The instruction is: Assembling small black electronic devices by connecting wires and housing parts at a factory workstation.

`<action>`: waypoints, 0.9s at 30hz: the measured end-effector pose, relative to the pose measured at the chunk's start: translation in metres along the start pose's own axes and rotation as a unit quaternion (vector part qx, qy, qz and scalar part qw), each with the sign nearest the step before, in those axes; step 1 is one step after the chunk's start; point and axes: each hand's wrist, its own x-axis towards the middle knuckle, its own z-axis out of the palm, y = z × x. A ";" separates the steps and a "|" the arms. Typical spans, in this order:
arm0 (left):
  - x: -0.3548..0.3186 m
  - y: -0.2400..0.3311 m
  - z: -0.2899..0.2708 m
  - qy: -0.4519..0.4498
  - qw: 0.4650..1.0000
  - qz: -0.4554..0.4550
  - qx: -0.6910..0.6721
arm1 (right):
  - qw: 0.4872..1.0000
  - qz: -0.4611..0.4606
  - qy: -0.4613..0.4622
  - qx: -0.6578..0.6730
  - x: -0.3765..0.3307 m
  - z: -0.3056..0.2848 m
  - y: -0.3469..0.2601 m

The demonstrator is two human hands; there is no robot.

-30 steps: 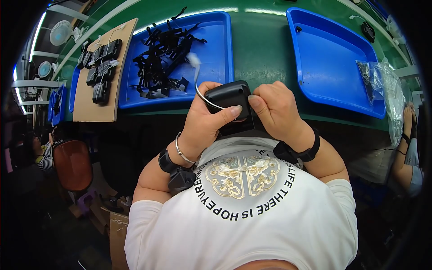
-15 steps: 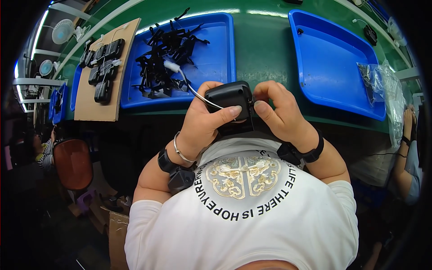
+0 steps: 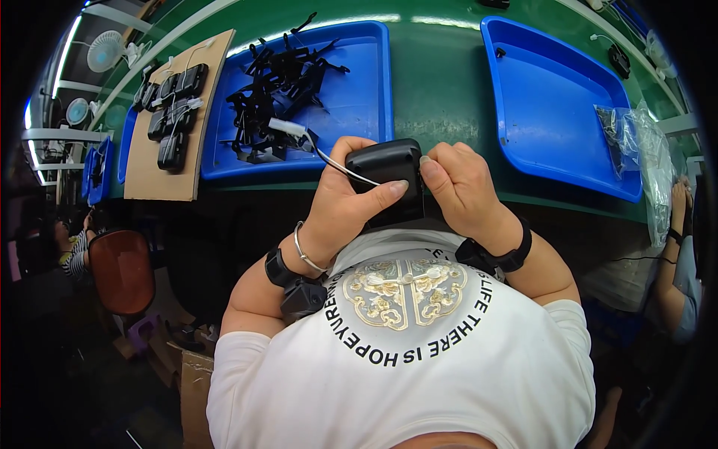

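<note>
My left hand (image 3: 345,187) is closed around a black plastic casing (image 3: 387,161) with rounded corners, its thumb lying across the face. A white cable (image 3: 333,162) comes out from under that thumb and ends in a white plug (image 3: 287,128) hanging in front of the blue tray. At the casing's right edge is my right hand (image 3: 461,179), fingers curled and thumb pressed in. Whatever lies between those fingertips is hidden. Below the casing shows a dark flat part (image 3: 398,212), partly covered by the left hand.
A blue tray (image 3: 351,123) holds a heap of black brackets (image 3: 280,86). Left of it, a cardboard sheet (image 3: 161,187) carries several black cased units (image 3: 173,152). Another blue tray (image 3: 557,97) stands at the right, with clear plastic bags (image 3: 647,161). Another person's arm (image 3: 677,292) is at the far right.
My right fingers have curled in tighter at the casing's edge. The casing has shifted slightly right and down, and the white plug has swung up and left.
</note>
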 end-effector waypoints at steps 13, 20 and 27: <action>0.004 0.004 -0.001 -0.019 0.991 -0.074 -0.112 | 0.998 0.026 -0.009 0.057 -0.002 0.001 0.004; 0.006 -0.001 -0.002 -0.015 0.984 -0.101 -0.149 | 0.999 -0.039 0.017 -0.024 -0.002 0.002 0.005; 0.004 0.005 -0.006 -0.054 0.953 -0.196 -0.224 | 0.964 -0.256 0.048 -0.050 0.009 -0.014 0.002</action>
